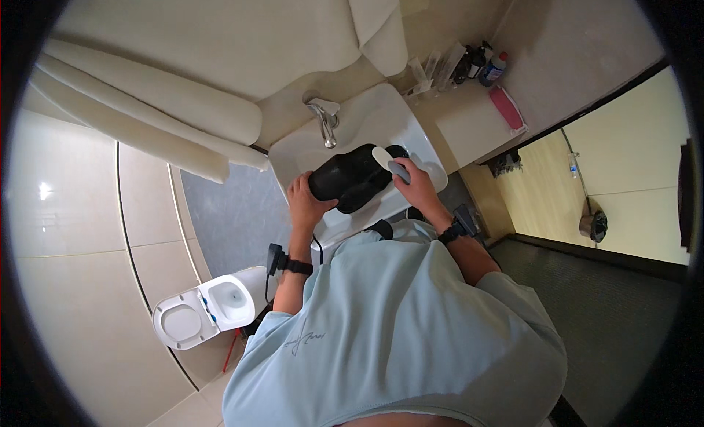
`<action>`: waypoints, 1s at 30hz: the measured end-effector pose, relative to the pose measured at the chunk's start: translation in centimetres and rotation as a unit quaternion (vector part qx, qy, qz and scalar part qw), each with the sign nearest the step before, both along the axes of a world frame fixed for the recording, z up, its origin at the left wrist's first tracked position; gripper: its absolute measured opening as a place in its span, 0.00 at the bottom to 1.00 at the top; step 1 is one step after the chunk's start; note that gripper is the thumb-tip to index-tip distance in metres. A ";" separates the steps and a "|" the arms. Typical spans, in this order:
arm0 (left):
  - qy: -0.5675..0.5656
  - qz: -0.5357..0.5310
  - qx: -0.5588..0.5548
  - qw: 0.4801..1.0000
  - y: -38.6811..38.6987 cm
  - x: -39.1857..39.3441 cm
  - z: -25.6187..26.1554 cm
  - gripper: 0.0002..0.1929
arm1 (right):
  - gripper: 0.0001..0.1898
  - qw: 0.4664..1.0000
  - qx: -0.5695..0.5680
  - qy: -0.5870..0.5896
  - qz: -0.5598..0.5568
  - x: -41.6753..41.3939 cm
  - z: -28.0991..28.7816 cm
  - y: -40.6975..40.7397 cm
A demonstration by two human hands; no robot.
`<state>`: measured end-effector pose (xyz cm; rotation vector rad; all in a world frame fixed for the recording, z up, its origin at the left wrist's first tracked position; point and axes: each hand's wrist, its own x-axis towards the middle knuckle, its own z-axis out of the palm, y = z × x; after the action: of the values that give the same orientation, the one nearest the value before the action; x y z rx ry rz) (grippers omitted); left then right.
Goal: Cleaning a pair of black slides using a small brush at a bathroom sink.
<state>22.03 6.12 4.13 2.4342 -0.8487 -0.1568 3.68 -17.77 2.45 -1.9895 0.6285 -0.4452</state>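
Observation:
A black, bulky item [350, 176] with a smooth, wet-looking surface lies across the white washbasin [360, 112]; whether it is footwear or a bag I cannot tell. My left hand [306, 200] grips its left end, thumb along the near side. In my right hand [416, 184] is a grey-handled brush [383, 158] with a pale oval head. The brush rests over the item's right end, and its bristle side is hidden. Behind the item, the chrome faucet [325, 121] points down into the basin; no water stream can be made out.
Several bottles [477, 64] and clear holders [434, 72] line the ledge on the right, near a pink pouch [507, 109]. A toilet [228, 301] with its lid raised stands at the lower left. White rolled material [165, 108] hangs over the basin's left side.

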 end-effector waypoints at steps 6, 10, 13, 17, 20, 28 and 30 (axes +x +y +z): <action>0.066 -0.021 -0.014 0.997 0.1 -1.9 -7.1 0.46 | 0.21 0.997 -0.024 0.072 -0.002 0.2 -1.8 -1.7; 0.110 -0.005 0.007 0.994 -0.6 -2.8 -8.1 0.46 | 0.23 0.996 -0.048 0.069 0.005 0.2 -3.2 -1.7; 0.100 -0.014 -0.023 0.995 -0.6 -2.5 -8.5 0.50 | 0.23 0.990 -0.035 0.106 0.090 0.4 -3.3 0.4; 0.070 -0.066 -0.018 0.995 -0.7 -1.8 -8.1 0.55 | 0.23 0.984 -0.043 0.125 0.118 0.2 -3.6 1.0; 0.082 -0.072 0.009 0.994 -1.0 -1.6 -7.8 0.56 | 0.21 0.988 -0.081 0.131 -0.007 0.3 -3.3 -1.7; 0.119 -0.061 0.037 0.990 -1.3 -1.3 -8.1 0.55 | 0.23 0.986 0.011 0.130 0.108 0.7 -4.9 2.6; 0.144 -0.061 0.022 0.988 -1.2 -1.3 -8.1 0.55 | 0.23 0.989 0.011 0.113 0.098 1.0 -5.1 1.1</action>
<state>20.73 4.92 -3.93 2.3234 -0.8683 -0.5623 4.66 -16.63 -2.66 -2.0722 0.5676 -0.0934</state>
